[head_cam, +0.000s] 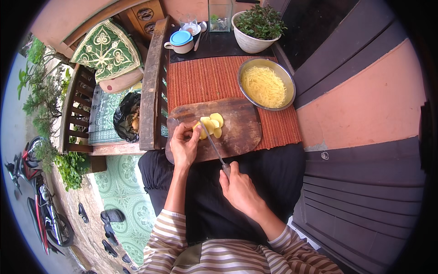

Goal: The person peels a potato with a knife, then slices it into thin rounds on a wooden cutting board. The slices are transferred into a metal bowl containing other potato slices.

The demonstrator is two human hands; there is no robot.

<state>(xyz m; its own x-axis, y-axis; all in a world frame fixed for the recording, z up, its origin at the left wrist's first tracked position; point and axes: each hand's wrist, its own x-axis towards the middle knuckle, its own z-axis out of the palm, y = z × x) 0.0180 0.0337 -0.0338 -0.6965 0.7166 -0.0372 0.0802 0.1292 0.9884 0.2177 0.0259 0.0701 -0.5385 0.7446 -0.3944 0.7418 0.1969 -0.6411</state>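
Observation:
A worn wooden cutting board [239, 126] lies before me, its near edge by my lap. With bent fingers my left hand [184, 144] grips a peeled yellow potato piece [196, 126] at the board's left part. My right hand [240, 187] is closed around the handle of a kitchen knife [213, 143], whose blade runs up and left to the potato beside my left fingertips. Several thin potato slices [216, 122] overlap just right of the blade. Beyond the board's far right corner, a steel bowl [242, 89] holds a heap of pale yellow shreds [263, 85].
An orange woven mat [202, 77] lies under board and bowl. Farther back are a lidded cup [181, 41], a glass [189, 23], a spoon [203, 26] and a potted plant [259, 25]. Left, past a wooden armrest [153, 89], a black plastic bag [124, 118] holds brownish pieces.

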